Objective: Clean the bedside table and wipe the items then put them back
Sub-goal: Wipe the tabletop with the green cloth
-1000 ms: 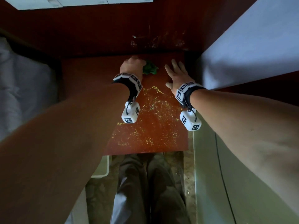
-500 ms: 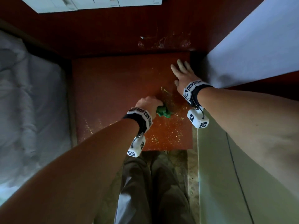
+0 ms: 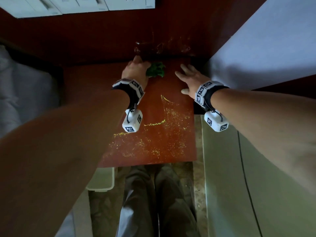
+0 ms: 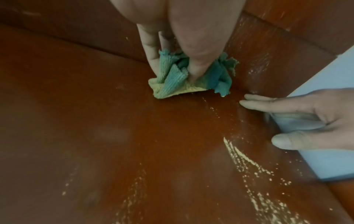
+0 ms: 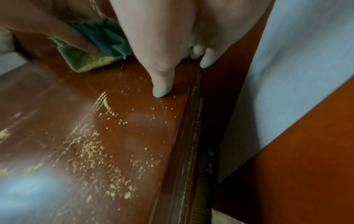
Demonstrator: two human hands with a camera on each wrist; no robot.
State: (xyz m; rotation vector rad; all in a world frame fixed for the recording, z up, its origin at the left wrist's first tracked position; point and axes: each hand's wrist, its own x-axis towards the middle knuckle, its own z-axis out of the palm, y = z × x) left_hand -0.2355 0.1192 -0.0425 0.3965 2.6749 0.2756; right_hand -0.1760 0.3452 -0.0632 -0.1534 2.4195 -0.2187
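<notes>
The bedside table (image 3: 95, 86) has a bare reddish-brown wooden top. Yellowish crumbs (image 3: 164, 139) lie scattered over its right and front part. My left hand (image 3: 136, 69) grips a bunched green cloth (image 3: 156, 69) and presses it down at the table's far edge, near the back panel. In the left wrist view the cloth (image 4: 176, 78) is pinched between thumb and fingers, its underside coated yellow. My right hand (image 3: 188, 77) rests flat with straight fingers on the table's far right edge, holding nothing. Its thumb (image 5: 162, 86) touches the top.
A white bed (image 3: 266, 45) stands close on the right and white bedding (image 3: 22, 93) on the left. A dark wooden panel (image 3: 102, 38) rises behind the table. A white bin (image 3: 102, 180) stands on the floor at the table's front left, beside my legs (image 3: 153, 202).
My left hand has pushed the cloth from the table's front right part back to the far edge. A fresh crumb streak shows in its path. The right hand stays on the right edge.
</notes>
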